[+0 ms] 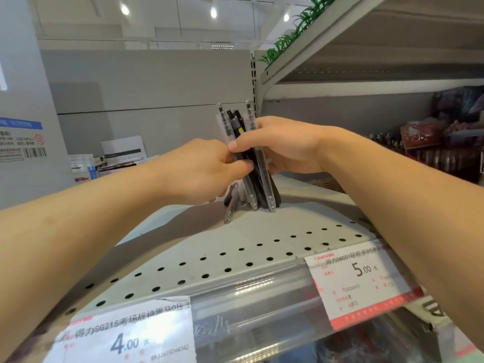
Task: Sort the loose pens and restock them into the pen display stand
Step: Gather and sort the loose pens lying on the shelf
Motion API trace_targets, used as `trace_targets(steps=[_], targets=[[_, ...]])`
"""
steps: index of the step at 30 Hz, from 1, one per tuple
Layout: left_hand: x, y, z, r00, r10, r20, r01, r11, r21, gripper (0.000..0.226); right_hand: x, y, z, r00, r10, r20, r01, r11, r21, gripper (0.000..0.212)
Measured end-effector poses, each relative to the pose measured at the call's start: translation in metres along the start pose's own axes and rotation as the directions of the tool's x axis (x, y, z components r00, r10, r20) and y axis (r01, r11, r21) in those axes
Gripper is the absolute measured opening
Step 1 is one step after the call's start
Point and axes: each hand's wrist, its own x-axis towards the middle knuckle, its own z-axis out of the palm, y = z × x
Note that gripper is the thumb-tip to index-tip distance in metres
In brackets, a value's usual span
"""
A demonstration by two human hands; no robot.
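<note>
A bundle of several black and clear pens (pixel 242 127) stands upright with its tips on the grey perforated shelf (pixel 235 247). My right hand (pixel 282 145) grips the bundle from the right, thumb across its front. From the left, my left hand (pixel 199 169) pinches the bundle's lower part with thumb and fingers. One loose pen (pixel 231 205) lies on the shelf just below my left hand. No pen display stand is visible.
Price tags (pixel 364 281) hang on the shelf's front rail, one more tag (pixel 125 336) at the lower left. Boxes (pixel 123 153) sit behind on the left. Red packaged goods (pixel 429 142) fill the shelf at right. An upper shelf (pixel 366 48) overhangs.
</note>
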Motion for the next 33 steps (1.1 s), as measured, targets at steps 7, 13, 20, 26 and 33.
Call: trace_targets(steps=[7,13,20,26,33], targets=[[-0.003,-0.002,-0.003,0.999,0.000,-0.033,0.003,0.995,0.102,0.056,0.000,-0.001,-0.001,1.000,0.008,-0.008,-0.008,1.000,-0.019,0.020],[-0.010,-0.002,-0.009,0.999,-0.011,0.046,0.005,0.992,0.129,0.051,0.001,-0.001,0.003,0.998,-0.005,-0.055,-0.001,0.994,-0.107,0.015],[-0.005,0.003,0.004,0.965,0.016,0.262,-0.056,0.988,0.147,0.017,-0.002,-0.001,-0.002,0.991,0.051,-0.125,-0.072,0.983,-0.167,0.019],[-0.005,-0.014,-0.018,0.923,-0.117,0.368,0.234,0.927,-0.294,0.038,0.002,0.001,-0.003,0.980,0.075,-0.184,-0.090,0.993,-0.072,0.017],[-0.016,-0.022,-0.043,0.948,-0.252,0.194,0.315,0.668,-0.674,0.025,0.009,0.002,-0.013,0.897,0.082,-0.433,0.022,0.973,0.230,0.014]])
